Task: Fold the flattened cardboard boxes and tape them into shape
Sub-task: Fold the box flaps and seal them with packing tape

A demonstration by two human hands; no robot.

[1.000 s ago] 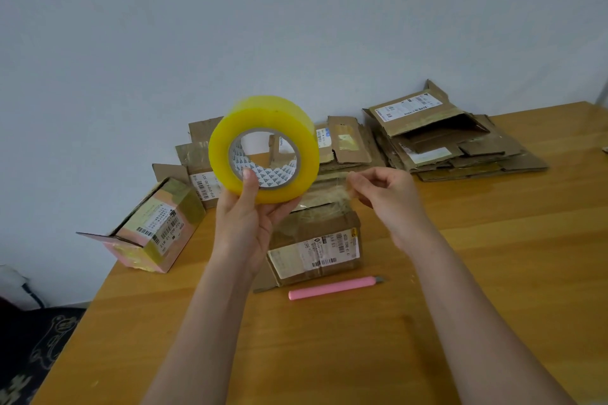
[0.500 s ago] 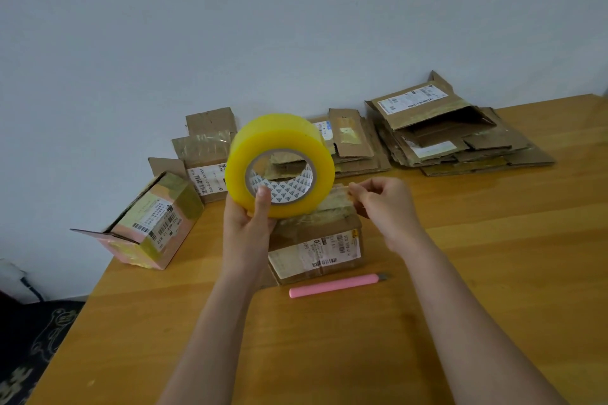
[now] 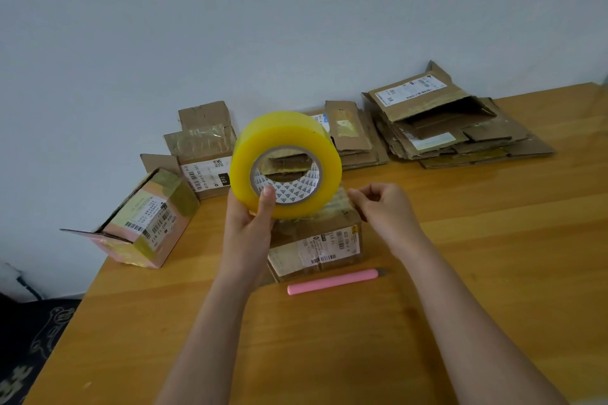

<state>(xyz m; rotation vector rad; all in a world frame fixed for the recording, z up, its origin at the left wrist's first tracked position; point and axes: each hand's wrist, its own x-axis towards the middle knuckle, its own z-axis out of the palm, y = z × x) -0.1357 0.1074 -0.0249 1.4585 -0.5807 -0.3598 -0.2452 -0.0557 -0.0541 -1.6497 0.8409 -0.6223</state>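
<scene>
Wooden table point(image 3: 493, 273): we count three folded boxes, two flattened stacks.
Left hand point(image 3: 246, 223) grips tape roll point(image 3: 285, 164); right hand point(image 3: 383, 207) pinches its tape end.

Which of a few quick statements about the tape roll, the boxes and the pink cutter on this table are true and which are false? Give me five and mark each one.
1. The left hand holds the yellow tape roll up above the table. True.
2. The pink cutter is in the right hand. False: it lies on the table in front of the small box.
3. Flattened cardboard is stacked at the far right by the wall. True.
4. The pinkish box at left stands upright and sealed. False: it lies on its side with a flap open.
5. The tape roll is blue. False: it is yellow.
</scene>
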